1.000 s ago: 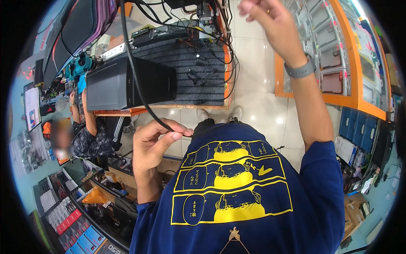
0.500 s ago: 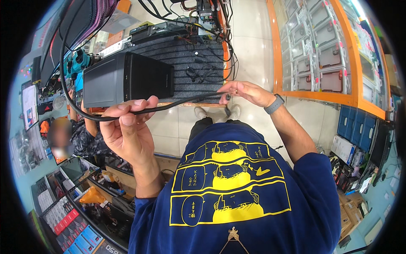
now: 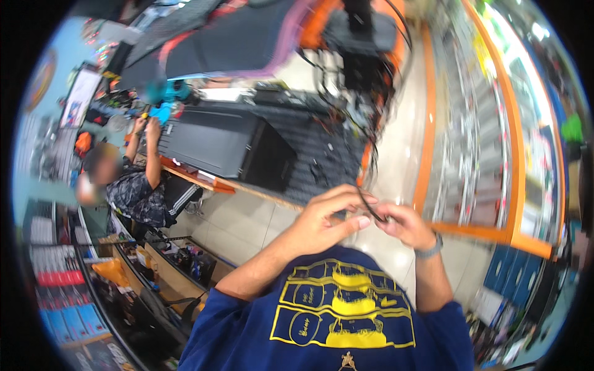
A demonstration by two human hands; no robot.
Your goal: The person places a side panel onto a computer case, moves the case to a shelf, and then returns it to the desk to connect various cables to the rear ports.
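Observation:
A black cable (image 3: pixel 372 211) is pinched in the fingers of my right hand (image 3: pixel 405 227), which has a watch on its wrist. Beside it, my left hand (image 3: pixel 328 219) has its thumb and fingers apart, with the cable running by its fingertips. From there the cable seems to rise in a loop past the bench's right end; its ends cannot be made out in the blur. Just beyond my hands, a black computer case (image 3: pixel 213 142) lies on the dark ribbed mat (image 3: pixel 315 164) of the workbench.
Loose cables and parts (image 3: pixel 352 123) crowd the bench's right end. A co-worker (image 3: pixel 139 191) sits at the left, both hands at the bench. An orange-framed display case (image 3: pixel 516 154) stands on the right, and shelves of boxed goods (image 3: pixel 71 309) at the lower left.
My left hand has moved right and let go of the cable's length, coming up beside my right hand. The view has swung left, and the cable loop now shows at the upper right.

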